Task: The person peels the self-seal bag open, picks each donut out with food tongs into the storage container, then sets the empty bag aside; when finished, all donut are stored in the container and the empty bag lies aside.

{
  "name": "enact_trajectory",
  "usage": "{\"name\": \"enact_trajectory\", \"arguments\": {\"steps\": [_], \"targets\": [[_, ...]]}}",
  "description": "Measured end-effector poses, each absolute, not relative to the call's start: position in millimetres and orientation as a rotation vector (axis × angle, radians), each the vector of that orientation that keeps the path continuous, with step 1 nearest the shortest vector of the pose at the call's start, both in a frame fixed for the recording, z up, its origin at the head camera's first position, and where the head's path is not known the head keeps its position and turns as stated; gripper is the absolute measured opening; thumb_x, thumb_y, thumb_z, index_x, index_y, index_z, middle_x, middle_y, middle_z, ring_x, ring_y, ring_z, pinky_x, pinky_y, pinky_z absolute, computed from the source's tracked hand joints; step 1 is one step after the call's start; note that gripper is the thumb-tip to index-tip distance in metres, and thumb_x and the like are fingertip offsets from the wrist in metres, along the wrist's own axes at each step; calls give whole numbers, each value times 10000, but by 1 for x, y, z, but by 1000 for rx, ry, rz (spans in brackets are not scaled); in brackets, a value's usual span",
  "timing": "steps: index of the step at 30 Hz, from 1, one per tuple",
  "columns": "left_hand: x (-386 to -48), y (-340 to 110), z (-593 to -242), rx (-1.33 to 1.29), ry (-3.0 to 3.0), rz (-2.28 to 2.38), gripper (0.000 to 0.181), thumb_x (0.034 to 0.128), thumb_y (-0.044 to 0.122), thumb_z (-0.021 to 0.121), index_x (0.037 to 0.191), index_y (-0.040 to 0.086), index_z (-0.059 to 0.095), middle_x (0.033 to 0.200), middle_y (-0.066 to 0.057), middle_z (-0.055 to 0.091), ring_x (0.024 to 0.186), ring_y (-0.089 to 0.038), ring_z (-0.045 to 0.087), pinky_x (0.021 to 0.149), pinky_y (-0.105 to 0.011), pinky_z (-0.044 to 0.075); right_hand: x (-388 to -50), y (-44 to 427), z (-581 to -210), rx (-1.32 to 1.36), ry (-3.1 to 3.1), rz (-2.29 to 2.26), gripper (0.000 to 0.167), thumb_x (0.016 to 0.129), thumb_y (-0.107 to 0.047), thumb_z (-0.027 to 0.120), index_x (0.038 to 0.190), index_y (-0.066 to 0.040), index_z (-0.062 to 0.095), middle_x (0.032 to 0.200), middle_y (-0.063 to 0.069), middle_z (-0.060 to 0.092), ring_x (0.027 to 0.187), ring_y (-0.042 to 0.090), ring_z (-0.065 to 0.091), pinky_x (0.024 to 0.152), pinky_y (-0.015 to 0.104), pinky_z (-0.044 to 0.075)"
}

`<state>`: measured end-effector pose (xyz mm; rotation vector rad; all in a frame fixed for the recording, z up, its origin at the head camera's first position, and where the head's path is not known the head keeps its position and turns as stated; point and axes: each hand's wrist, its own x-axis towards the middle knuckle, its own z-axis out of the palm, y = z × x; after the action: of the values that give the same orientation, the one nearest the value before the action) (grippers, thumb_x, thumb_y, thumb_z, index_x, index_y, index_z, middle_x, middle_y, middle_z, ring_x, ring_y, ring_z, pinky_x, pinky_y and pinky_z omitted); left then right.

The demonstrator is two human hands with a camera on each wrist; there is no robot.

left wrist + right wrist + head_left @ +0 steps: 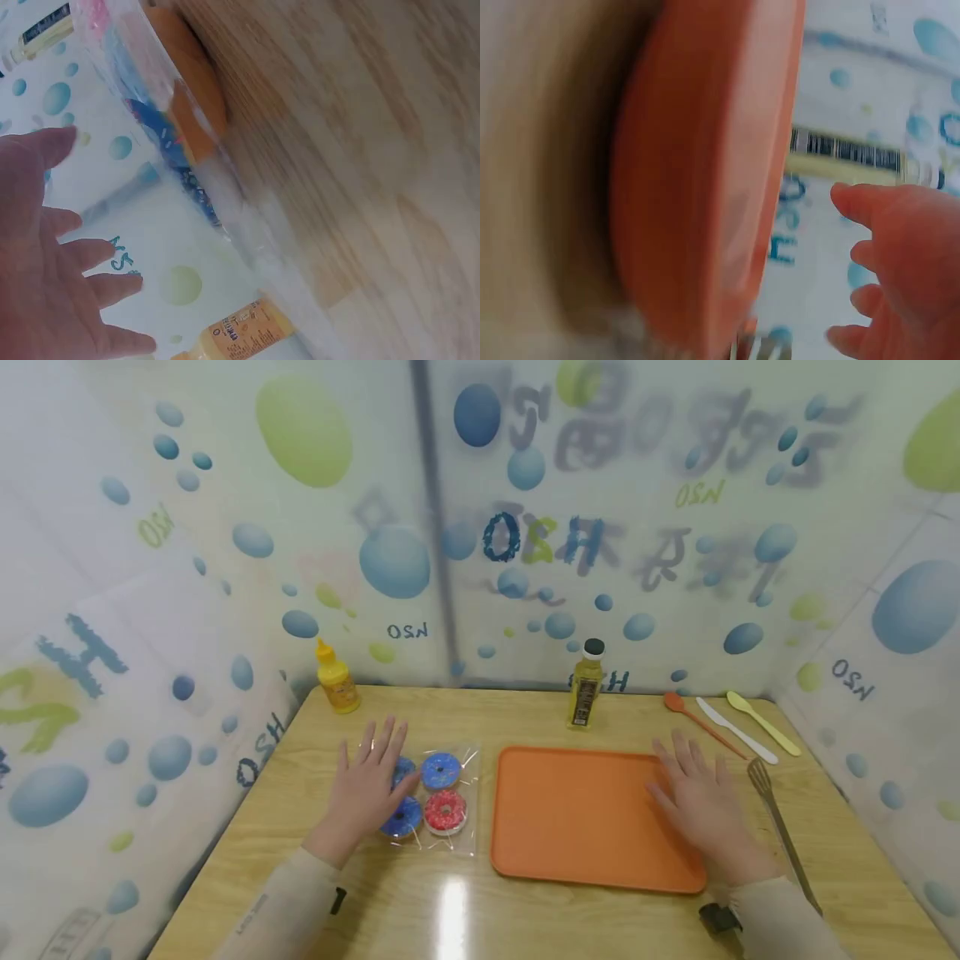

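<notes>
In the head view the left hand [365,792], fingers spread, is over the left side of a clear bag of donuts; a red donut [446,812] and a blue donut [440,771] show beside it. The right hand [702,803] spreads its fingers over the right edge of an orange tray [585,818]. Both wrist views show spread fingers holding nothing: the left hand [60,255] beside the donut bag [161,127], the right hand [907,262] beside the tray [697,172]. Whether either hand touches what lies below cannot be told.
At the back stand a yellow squeeze bottle [338,680] on the left and an oil bottle [586,687] behind the tray. To the right lie a red spoon [702,721], a white knife [738,730], a light green spoon [763,723] and a slotted metal utensil [783,831]. Patterned sheets surround the table.
</notes>
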<state>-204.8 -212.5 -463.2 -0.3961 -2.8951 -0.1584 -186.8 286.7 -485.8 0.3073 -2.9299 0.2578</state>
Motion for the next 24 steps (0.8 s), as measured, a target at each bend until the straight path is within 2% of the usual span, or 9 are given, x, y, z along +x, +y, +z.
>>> {"name": "enact_trajectory", "arguments": {"steps": [3, 6, 11, 14, 17, 24], "targets": [[-203, -215, -465, -402, -2914, -154, 829, 999, 462, 642, 1652, 158, 231, 1708, -142, 229, 1529, -444, 308, 1183, -766, 131, -181, 268, -486, 347, -2906, 241, 672, 1005, -374, 662, 1566, -88, 427, 1668, 256, 264, 1373, 495, 499, 1123, 797, 202], [-201, -222, -467, -435, -2894, -136, 795, 959, 369, 720, 1612, 131, 332, 1653, -174, 357, 1457, -449, 430, 1151, -771, 225, -176, 249, -485, 411, -2868, 248, 619, 989, -347, 695, 1520, -92, 504, 1632, 243, 357, 1248, 444, 627, 1111, 778, 274], [-197, -235, -465, -501, -2832, -171, 615, 899, 226, 786, 1444, 61, 554, 1469, -197, 569, 1340, -417, 558, 1075, -627, 456, -174, 216, -481, 536, -2791, 269, 545, 970, -329, 727, 1436, -79, 598, 1527, 208, 525, 1242, 419, 630, 1064, 654, 436], [-193, -242, -460, -498, -2840, -211, 505, 876, 182, 792, 1336, 36, 644, 1367, -191, 638, 1283, -403, 595, 1024, -554, 519, -173, 195, -479, 594, -2765, 286, 502, 961, -332, 741, 1391, -93, 640, 1458, 173, 598, 1223, 394, 646, 1017, 589, 498], [-189, -250, -456, -492, -2860, -254, 420, 868, 158, 793, 1258, 34, 695, 1308, -186, 670, 1242, -407, 612, 990, -557, 537, -172, 174, -478, 645, -2767, 299, 467, 961, -352, 741, 1362, -125, 665, 1416, 122, 637, 1221, 340, 659, 1013, 546, 522], [-193, -271, -456, -594, -2911, -441, 354, 878, 39, 767, 1223, -6, 703, 1299, -210, 671, 1242, -448, 598, 1060, -600, 474, -169, 129, -483, 813, -2731, 335, 410, 958, -377, 737, 1310, -170, 698, 1357, 26, 665, 1227, 251, 651, 1012, 491, 533]]}}
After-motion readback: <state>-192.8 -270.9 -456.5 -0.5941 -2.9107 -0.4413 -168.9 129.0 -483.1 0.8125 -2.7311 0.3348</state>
